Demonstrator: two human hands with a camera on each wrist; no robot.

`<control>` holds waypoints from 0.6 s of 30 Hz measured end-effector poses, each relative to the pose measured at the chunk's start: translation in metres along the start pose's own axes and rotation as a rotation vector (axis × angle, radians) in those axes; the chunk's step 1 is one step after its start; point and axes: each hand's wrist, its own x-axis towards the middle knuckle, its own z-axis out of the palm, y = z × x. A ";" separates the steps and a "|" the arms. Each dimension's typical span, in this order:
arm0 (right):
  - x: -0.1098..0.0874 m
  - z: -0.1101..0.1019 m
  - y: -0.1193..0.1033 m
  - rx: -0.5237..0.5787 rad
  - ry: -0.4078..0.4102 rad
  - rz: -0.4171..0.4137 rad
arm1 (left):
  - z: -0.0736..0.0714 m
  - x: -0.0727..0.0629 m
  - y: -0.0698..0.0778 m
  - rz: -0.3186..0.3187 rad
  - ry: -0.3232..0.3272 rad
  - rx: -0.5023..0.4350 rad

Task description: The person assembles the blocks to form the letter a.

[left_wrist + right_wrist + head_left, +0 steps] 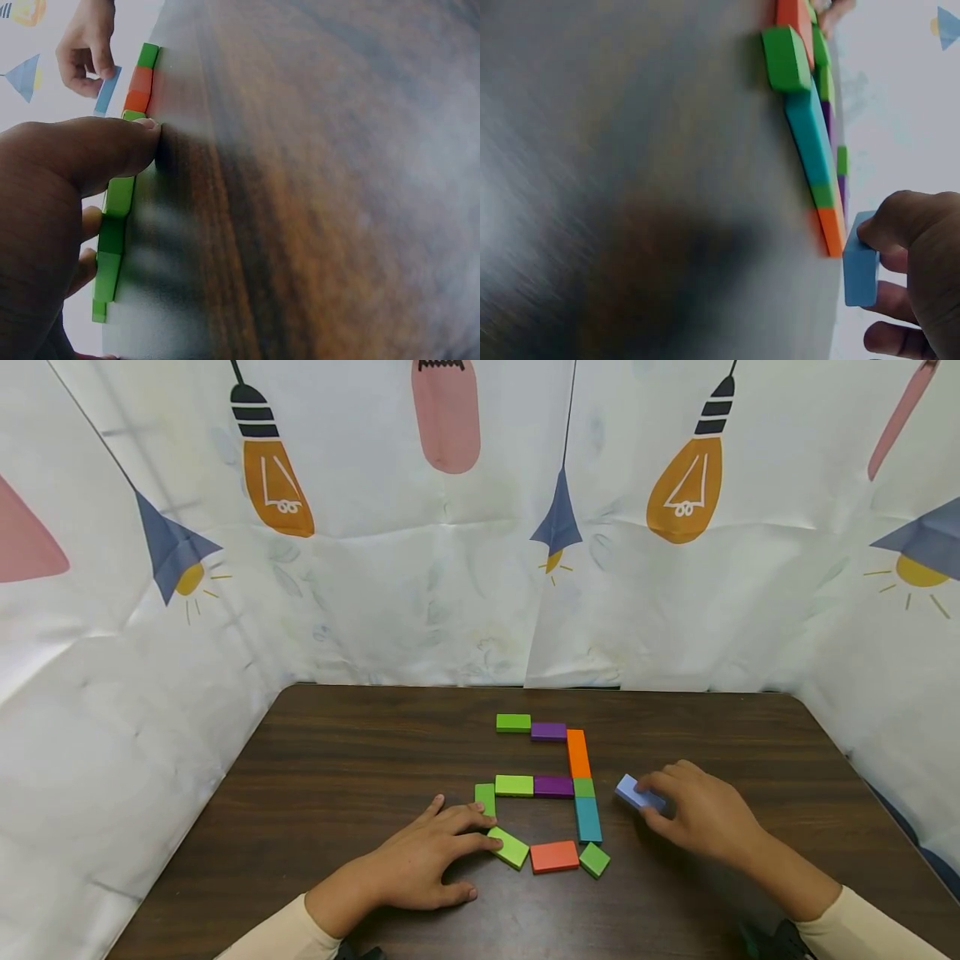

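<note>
My right hand (pixel 701 814) pinches a light blue block (pixel 628 789) between thumb and fingers, to the right of the block arrangement; the right wrist view shows the blue block (pixel 861 262) held clear of the other blocks. My left hand (pixel 412 860) rests with fingers spread at the arrangement's lower left. Its fingertips touch a lime green block (pixel 513 850) and the green block (pixel 485 795) above it. Along the bottom follow a red-orange block (pixel 555 857) and a tilted green block (pixel 595 860). A teal block (pixel 588 820) stands above that one.
A small green block (pixel 583 787) and an orange block (pixel 578 753) continue the right side upward. The middle row has a lime block (pixel 514 786) and a purple block (pixel 553 787); another green-purple pair tops it. Patterned cloth (pixel 450 602) hangs behind the dark wooden table (pixel 337 752).
</note>
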 end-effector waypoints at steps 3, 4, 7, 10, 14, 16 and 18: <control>-0.008 0.002 -0.008 0.009 0.022 -0.015 | 0.000 0.000 0.000 0.000 0.000 0.004; -0.010 0.002 -0.012 0.013 0.021 -0.016 | 0.000 0.000 0.000 0.000 0.000 0.004; -0.016 0.001 -0.021 0.028 0.010 -0.017 | 0.000 0.000 0.000 -0.001 0.000 0.007; -0.021 -0.001 -0.029 0.047 -0.024 -0.006 | 0.000 0.000 0.000 0.001 0.004 0.013; -0.027 -0.003 -0.036 0.071 -0.066 -0.005 | 0.001 0.001 0.000 0.004 0.011 0.018; -0.030 -0.002 -0.038 0.084 -0.061 -0.020 | 0.001 0.001 0.000 0.005 0.013 0.017; -0.034 -0.001 -0.040 0.094 -0.044 -0.038 | 0.001 0.001 0.000 0.005 0.012 0.015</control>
